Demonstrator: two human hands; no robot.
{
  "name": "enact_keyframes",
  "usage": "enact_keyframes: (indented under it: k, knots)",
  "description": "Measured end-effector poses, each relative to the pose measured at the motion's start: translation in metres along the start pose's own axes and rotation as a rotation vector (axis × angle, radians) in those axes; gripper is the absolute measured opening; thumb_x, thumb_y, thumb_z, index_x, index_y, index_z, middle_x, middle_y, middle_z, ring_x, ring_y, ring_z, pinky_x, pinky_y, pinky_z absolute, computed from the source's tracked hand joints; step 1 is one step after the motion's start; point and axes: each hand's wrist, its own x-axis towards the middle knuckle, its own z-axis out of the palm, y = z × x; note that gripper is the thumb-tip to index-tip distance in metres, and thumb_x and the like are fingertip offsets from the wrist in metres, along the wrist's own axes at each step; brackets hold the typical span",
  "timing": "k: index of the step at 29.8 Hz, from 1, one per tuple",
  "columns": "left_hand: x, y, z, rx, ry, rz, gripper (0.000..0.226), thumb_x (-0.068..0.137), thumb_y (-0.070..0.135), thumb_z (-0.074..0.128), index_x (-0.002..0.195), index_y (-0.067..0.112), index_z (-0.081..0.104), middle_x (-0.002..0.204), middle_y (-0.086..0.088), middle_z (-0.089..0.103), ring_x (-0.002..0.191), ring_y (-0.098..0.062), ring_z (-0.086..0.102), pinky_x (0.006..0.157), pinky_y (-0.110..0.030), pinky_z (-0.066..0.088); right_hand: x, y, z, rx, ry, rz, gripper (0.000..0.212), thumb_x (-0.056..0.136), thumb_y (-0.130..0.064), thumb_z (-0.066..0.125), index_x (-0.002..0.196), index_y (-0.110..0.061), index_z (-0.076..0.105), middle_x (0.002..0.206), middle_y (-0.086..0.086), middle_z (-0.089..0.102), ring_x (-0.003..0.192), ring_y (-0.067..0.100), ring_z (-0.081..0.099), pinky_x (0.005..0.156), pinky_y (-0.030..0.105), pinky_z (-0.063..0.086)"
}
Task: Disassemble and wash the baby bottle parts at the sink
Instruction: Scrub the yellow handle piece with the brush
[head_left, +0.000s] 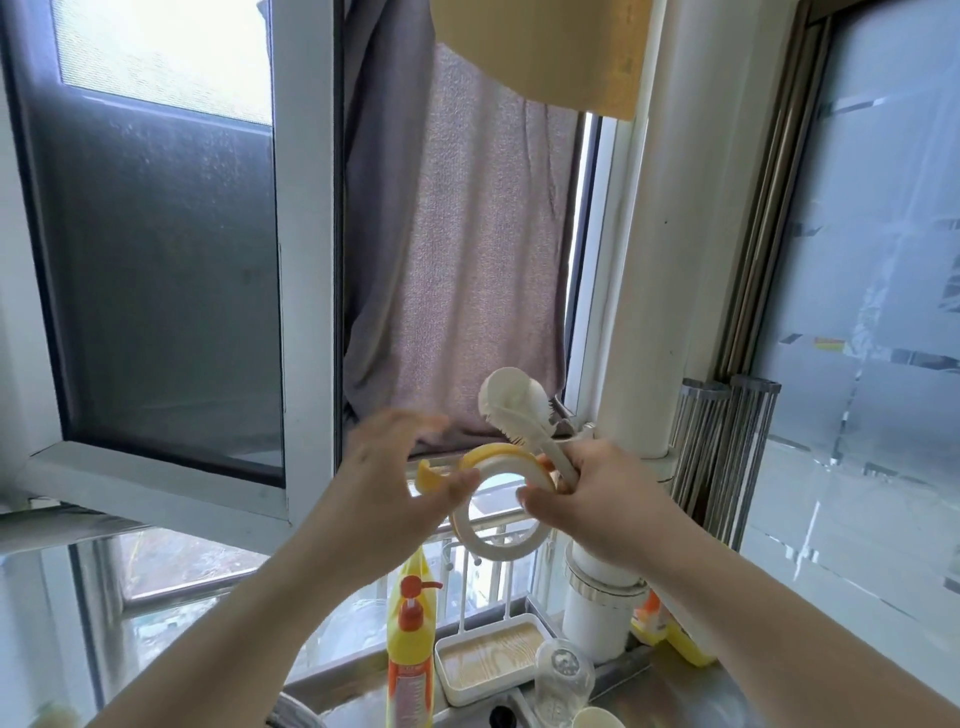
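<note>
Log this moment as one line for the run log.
left hand: pinches bottle collar ring | right hand: holds bottle brush and ring | position: raised above sink area | stage: scrubbing not yet visible

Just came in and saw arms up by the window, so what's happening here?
A person is holding a yellow-and-white bottle ring up in both hands. The right hand also grips a white bottle brush; the left hand pinches the ring's edge. A clear bottle and a yellow soap dispenser stand below.
</note>
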Motion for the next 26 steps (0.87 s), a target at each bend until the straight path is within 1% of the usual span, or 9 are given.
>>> enact_keyframes:
  k: [2,3,6,8,10,12,17,22,26]
  knots:
    - [0.002,0.004,-0.001,0.007,-0.183,-0.023,0.033,0.074,0.058,0.060,0.100,0.036,0.060,0.097,0.017,0.063,0.092,-0.004,0.059,0.085,-0.028,0.051,0.000,-0.002,0.001,-0.007,-0.003,-0.045,0.019,0.080,-0.035,0.067,0.079,-0.016,0.066,0.061,-0.004,0.057,0.053,0.005,0.049,0.052,0.020,0.042]
    - [0.003,0.003,-0.001,-0.026,-0.208,-0.061,0.029,0.074,0.053,0.066,0.096,0.035,0.061,0.091,0.015,0.066,0.087,-0.004,0.061,0.082,-0.028,0.053,-0.001,-0.002,0.001,0.005,-0.004,-0.063,0.018,0.079,-0.036,0.068,0.079,-0.017,0.066,0.061,-0.005,0.057,0.053,0.004,0.049,0.054,0.021,0.043]
    - [0.005,-0.001,0.000,-0.214,-0.208,-0.156,0.030,0.067,0.045,0.077,0.089,0.028,0.064,0.084,0.004,0.070,0.080,-0.011,0.065,0.081,-0.032,0.053,-0.001,-0.001,-0.001,0.093,0.049,-0.073,0.024,0.078,-0.047,0.067,0.084,-0.025,0.065,0.058,-0.009,0.055,0.052,-0.001,0.051,0.052,0.014,0.039]
    - [0.004,-0.002,0.001,-0.339,-0.180,-0.216,0.036,0.062,0.047,0.077,0.087,0.024,0.066,0.084,-0.002,0.071,0.083,-0.020,0.066,0.082,-0.034,0.052,-0.002,0.002,-0.005,0.083,0.144,-0.114,0.028,0.084,-0.054,0.052,0.089,-0.028,0.060,0.055,-0.010,0.049,0.049,-0.005,0.049,0.049,0.012,0.035]
    - [0.003,-0.003,0.002,-0.410,-0.137,-0.249,0.047,0.055,0.054,0.071,0.088,0.022,0.065,0.085,-0.003,0.070,0.084,-0.022,0.064,0.081,-0.032,0.051,-0.006,0.006,-0.005,0.047,0.208,-0.175,0.027,0.091,-0.049,0.035,0.092,-0.028,0.052,0.056,-0.007,0.047,0.050,0.000,0.048,0.049,0.015,0.036]
    - [0.002,-0.002,0.004,-0.454,-0.113,-0.257,0.050,0.053,0.057,0.067,0.088,0.021,0.064,0.084,-0.003,0.068,0.079,-0.018,0.060,0.079,-0.032,0.048,-0.010,0.009,-0.003,-0.006,0.209,-0.226,0.025,0.093,-0.045,0.029,0.093,-0.029,0.049,0.056,-0.003,0.048,0.051,0.005,0.049,0.048,0.019,0.038]
    - [0.000,0.003,0.008,-0.495,-0.088,-0.246,0.049,0.058,0.060,0.061,0.090,0.022,0.063,0.086,-0.005,0.065,0.079,-0.014,0.057,0.078,-0.031,0.046,-0.013,0.013,-0.001,-0.113,0.256,-0.286,0.047,0.090,-0.050,0.029,0.088,-0.014,0.059,0.049,-0.008,0.043,0.051,0.011,0.050,0.045,0.021,0.038]
    - [-0.001,0.003,0.013,-0.520,-0.098,-0.256,0.034,0.073,0.048,0.061,0.095,0.022,0.061,0.088,-0.001,0.066,0.083,-0.014,0.060,0.078,-0.027,0.048,-0.011,0.015,-0.003,-0.141,0.297,-0.300,0.033,0.092,-0.046,0.034,0.076,-0.024,0.053,0.046,-0.009,0.040,0.048,0.010,0.047,0.043,0.021,0.035]
    - [-0.001,0.005,0.015,-0.620,-0.106,-0.249,0.019,0.087,0.030,0.058,0.100,0.016,0.061,0.082,0.003,0.065,0.075,-0.001,0.059,0.069,-0.016,0.042,-0.011,0.011,-0.001,-0.133,0.257,-0.362,0.048,0.091,-0.050,0.033,0.089,-0.014,0.065,0.050,-0.006,0.047,0.052,0.011,0.051,0.045,0.021,0.038]
